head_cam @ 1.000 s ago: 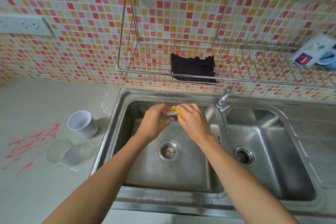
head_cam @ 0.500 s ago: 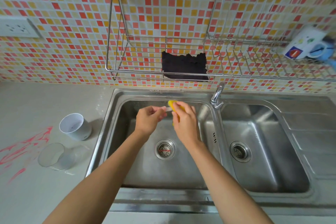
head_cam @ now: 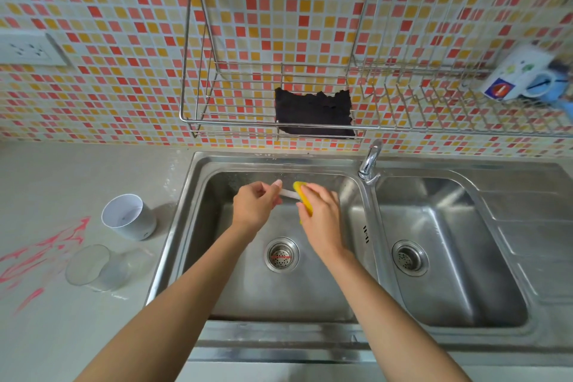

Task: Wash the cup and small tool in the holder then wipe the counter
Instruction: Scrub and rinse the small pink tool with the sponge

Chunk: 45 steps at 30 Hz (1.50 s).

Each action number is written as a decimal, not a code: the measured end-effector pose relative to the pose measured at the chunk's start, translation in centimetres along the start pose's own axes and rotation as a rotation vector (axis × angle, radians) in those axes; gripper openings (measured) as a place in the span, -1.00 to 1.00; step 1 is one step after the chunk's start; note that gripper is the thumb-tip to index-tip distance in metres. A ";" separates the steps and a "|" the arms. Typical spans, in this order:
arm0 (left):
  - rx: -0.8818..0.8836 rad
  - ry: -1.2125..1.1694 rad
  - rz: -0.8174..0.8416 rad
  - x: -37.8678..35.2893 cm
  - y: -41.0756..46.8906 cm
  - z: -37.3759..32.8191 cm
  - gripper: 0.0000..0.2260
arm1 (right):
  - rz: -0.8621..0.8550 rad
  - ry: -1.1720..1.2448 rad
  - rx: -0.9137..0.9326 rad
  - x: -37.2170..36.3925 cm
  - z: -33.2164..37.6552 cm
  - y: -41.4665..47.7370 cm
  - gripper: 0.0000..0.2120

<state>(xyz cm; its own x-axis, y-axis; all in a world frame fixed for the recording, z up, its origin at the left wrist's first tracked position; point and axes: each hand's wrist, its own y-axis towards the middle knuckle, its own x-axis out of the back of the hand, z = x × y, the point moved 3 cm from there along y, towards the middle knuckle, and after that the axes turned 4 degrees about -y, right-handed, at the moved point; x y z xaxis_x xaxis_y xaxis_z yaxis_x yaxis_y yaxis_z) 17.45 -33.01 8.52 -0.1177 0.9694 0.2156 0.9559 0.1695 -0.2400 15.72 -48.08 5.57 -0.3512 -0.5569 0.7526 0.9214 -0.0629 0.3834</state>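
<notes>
Over the left sink basin (head_cam: pixel 248 295), my left hand (head_cam: pixel 254 208) pinches one end of a small white tool (head_cam: pixel 287 194). My right hand (head_cam: pixel 319 217) grips a yellow sponge (head_cam: pixel 304 198) pressed against the tool's other end. A white holder (head_cam: pixel 128 216) lies tipped on the counter left of the sink, its mouth facing up and left. A clear cup (head_cam: pixel 93 268) lies on its side just in front of the holder. Red smears (head_cam: pixel 40 254) mark the counter at the far left.
A wire rack (head_cam: pixel 310 127) hangs on the tiled wall with a black cloth (head_cam: pixel 313 112) in it and a mug (head_cam: pixel 521 77) at its right end. The tap (head_cam: pixel 370 161) stands between the basins. A socket (head_cam: pixel 28 49) sits on the wall at left.
My hands have drawn slightly apart along the tool, the sponge sliding toward its right end. The camera view has shifted a little, so the scene sits further right.
</notes>
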 end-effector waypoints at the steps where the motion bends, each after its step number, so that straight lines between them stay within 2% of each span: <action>1: -0.006 0.007 0.006 0.1 0.1 -0.1 -0.68 | 0.005 -0.012 0.038 0.1 0.4 -0.1 -0.54; 3: -0.013 0.002 0.036 0.4 0.2 -0.2 -0.67 | -0.004 -0.031 0.084 0.5 1.0 0.1 -0.54; 8: -0.040 -0.007 0.093 0.3 0.0 -0.1 -0.68 | -0.072 -0.107 0.173 1.2 0.9 1.9 -0.69; 10: -0.128 0.107 0.072 0.4 -0.1 -0.2 -0.74 | -0.055 -0.135 0.235 1.3 1.0 2.3 -0.70; 12: -0.293 0.277 0.062 0.7 -0.2 -0.8 -0.82 | -0.024 -0.151 0.259 1.3 0.8 2.7 -0.69; 14: -0.429 0.407 0.116 0.7 -0.1 -1.1 -0.81 | 0.010 -0.161 0.266 1.2 0.7 3.0 -0.68; 17: -0.496 0.525 0.143 0.5 0.1 -1.2 -0.87 | 0.018 -0.145 0.258 1.2 0.3 3.1 -0.66; 21: -0.375 0.428 0.076 0.1 0.5 -1.2 -0.88 | -0.058 -0.040 0.105 0.9 0.5 2.1 -0.62; 25: -0.266 0.312 0.057 -0.6 0.7 -0.8 -0.90 | -0.046 0.028 0.128 0.0 1.2 0.7 -0.60; 29: -0.217 0.261 0.054 -2.1 1.2 -0.3 -0.86 | -0.112 0.097 -0.152 0.6 -2.2 0.9 -0.61; 34: -0.225 0.288 0.129 -4.6 1.8 -0.4 -0.88 | -0.063 0.109 -0.073 1.2 -2.5 0.2 -0.61; 36: -0.214 0.290 0.153 -5.4 2.0 -0.3 -0.91 | -0.088 0.118 -0.161 1.9 -4.5 0.6 -0.65; 39: -0.225 0.301 0.169 -6.6 2.4 -0.8 -0.93 | -0.105 0.074 -0.407 3.1 -9.1 1.5 -0.66; 42: -0.241 0.333 0.190 -7.5 3.0 -1.3 -0.93 | -0.016 0.027 -0.598 3.9 -12.9 2.6 -0.56; 45: -0.247 0.328 0.229 -8.5 3.5 -1.5 -0.95 | 0.095 -0.005 -0.670 4.4 -15.3 3.5 -0.42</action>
<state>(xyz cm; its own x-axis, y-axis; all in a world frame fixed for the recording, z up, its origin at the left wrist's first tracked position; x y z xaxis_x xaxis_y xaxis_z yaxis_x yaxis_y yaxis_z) 22.22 -40.95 7.24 0.1567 0.8628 0.4807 0.9875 -0.1278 -0.0925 19.99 -63.41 2.02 -0.2630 -0.5815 0.7698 0.8517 -0.5149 -0.0980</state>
